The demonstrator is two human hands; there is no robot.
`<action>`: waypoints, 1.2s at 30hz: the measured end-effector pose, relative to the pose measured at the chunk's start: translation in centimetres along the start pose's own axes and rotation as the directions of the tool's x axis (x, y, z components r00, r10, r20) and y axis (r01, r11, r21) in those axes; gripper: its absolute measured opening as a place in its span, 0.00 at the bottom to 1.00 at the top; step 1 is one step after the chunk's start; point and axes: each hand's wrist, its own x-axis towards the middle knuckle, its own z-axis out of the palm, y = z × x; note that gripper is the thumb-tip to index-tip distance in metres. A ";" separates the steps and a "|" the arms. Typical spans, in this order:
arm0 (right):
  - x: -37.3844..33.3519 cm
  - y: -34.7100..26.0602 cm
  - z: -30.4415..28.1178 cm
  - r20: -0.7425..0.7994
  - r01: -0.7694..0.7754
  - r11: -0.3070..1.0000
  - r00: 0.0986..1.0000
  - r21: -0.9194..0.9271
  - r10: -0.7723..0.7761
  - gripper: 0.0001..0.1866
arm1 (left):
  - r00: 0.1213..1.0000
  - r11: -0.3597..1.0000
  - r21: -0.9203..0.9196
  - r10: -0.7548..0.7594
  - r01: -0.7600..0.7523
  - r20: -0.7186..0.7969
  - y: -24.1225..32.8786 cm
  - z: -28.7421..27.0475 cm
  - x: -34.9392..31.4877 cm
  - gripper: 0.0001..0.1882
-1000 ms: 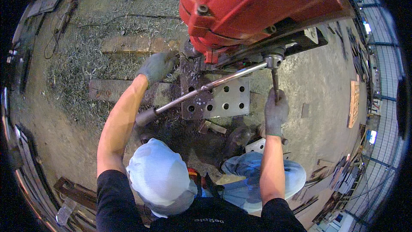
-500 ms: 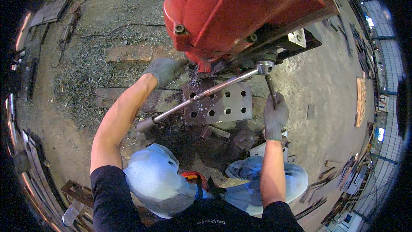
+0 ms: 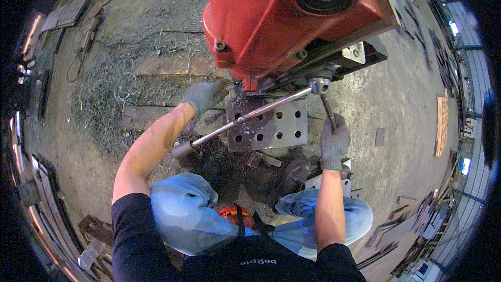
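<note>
Metal shavings (image 3: pixel 112 91) litter the concrete floor (image 3: pixel 404 141) toward ten o'clock; a ribbed wall (image 3: pixel 476 86) curves at three. At twelve looms the glossy red machine (image 3: pixel 261 31); from its steel hub (image 3: pixel 320 84) at two, a long silvery lever (image 3: pixel 274 108) slants toward eight. The right hand (image 3: pixel 335 143), near three, clasps the hub's shorter, darker rod (image 3: pixel 328 112). The left hand (image 3: pixel 204 97), at ten, is beside the machine's lower end; I cannot tell its grip.

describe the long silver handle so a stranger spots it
Find the big red machine at the top, then the round metal hub below it. The long silver handle slants from there down-left to a grey grip, unlike the shorter rod in the right hand.
</note>
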 end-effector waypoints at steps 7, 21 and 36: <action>0.0 0.8 0.3 0.008 -0.040 0.999 0.999 -0.036 0.040 0.22 | 0.994 0.996 0.068 -0.062 0.056 0.092 1.9 -1.4 0.5 0.22; -0.1 0.9 0.8 -0.089 0.085 0.993 0.993 0.086 -0.077 0.16 | 0.983 0.989 0.132 -0.042 0.067 -0.180 2.0 -0.5 -0.2 0.15; 0.2 0.2 0.4 0.004 -0.036 0.998 0.999 0.042 0.036 0.20 | 0.991 0.976 -0.201 -0.101 0.082 -0.084 -0.3 0.6 -0.5 0.19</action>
